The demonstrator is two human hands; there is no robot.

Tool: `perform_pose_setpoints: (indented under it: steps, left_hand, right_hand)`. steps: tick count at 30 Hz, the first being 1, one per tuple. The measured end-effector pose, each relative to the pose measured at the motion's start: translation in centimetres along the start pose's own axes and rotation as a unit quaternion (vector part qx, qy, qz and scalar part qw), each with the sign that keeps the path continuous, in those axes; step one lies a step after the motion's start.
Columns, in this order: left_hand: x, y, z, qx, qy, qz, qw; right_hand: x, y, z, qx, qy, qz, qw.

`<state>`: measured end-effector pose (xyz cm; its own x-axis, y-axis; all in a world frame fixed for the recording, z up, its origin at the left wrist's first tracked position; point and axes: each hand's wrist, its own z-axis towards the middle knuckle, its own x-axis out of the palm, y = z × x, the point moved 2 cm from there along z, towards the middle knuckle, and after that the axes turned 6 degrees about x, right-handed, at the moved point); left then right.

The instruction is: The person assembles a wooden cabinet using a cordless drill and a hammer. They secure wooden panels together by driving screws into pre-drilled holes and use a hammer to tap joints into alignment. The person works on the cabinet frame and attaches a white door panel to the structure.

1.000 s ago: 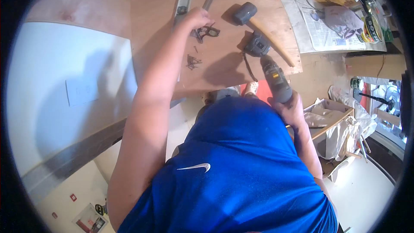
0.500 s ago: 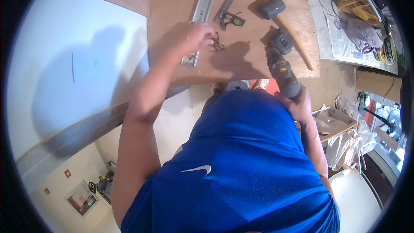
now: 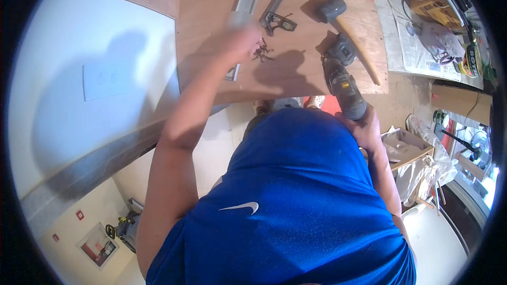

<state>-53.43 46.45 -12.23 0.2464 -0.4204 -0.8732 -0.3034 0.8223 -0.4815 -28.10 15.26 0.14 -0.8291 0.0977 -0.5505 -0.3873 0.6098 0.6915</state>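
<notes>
On the plywood board, my left hand (image 3: 244,42) is over the spirit level (image 3: 247,1), its fingers curled together beside a small pile of dark screws (image 3: 262,51). Motion blurs part of this hand, and whatever the fingertips pinch is hidden. A combination square (image 3: 279,22) lies just beyond the screws. At the board's near right edge, my right hand (image 3: 368,129) is closed around the near end of a cordless drill (image 3: 346,87); its battery end rests over the board. Beside the drill lies a mallet (image 3: 332,9) with a black head and wooden handle.
The plywood board (image 3: 211,37) spans the area before me. To the left stands a white panel (image 3: 68,37). A newspaper-covered surface (image 3: 412,53) with a plastic bag (image 3: 441,42) is at the far right, above an open box (image 3: 406,145).
My left hand has shifted slightly and blurs near the screws. The right hand and drill stay together in nearly the same place. The whole view has moved a little.
</notes>
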Motion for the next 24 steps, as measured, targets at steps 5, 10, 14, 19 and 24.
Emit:
perform_pose_setpoints:
  steps: [5, 10, 14, 19, 24]
  left_hand:
    - [0.1, 0.4, 0.1, 0.051, -0.019, 0.037, 0.998]
    - [-2.2, -1.2, 0.4, -0.014, -0.029, -0.040, 0.999]
    - [-4.8, -1.6, -0.3, -0.032, -0.036, -0.049, 0.998]
    - [-6.1, -5.4, -2.3, -0.171, -0.176, -0.585, 0.773]
    - [-8.7, -10.7, -2.9, -0.113, -0.257, -0.661, 0.695]
  right_hand:
    - [-0.2, -0.5, 0.4, -0.002, 0.016, 0.007, 1.000]
    - [-0.1, -0.5, 0.6, -0.006, 0.009, 0.013, 1.000]
    - [-0.6, 0.8, 1.4, -0.028, 0.027, 0.013, 0.999]
    - [-1.1, 3.5, 2.6, -0.156, 0.082, 0.078, 0.981]
    - [-1.2, 3.7, 4.5, -0.209, 0.138, 0.167, 0.954]
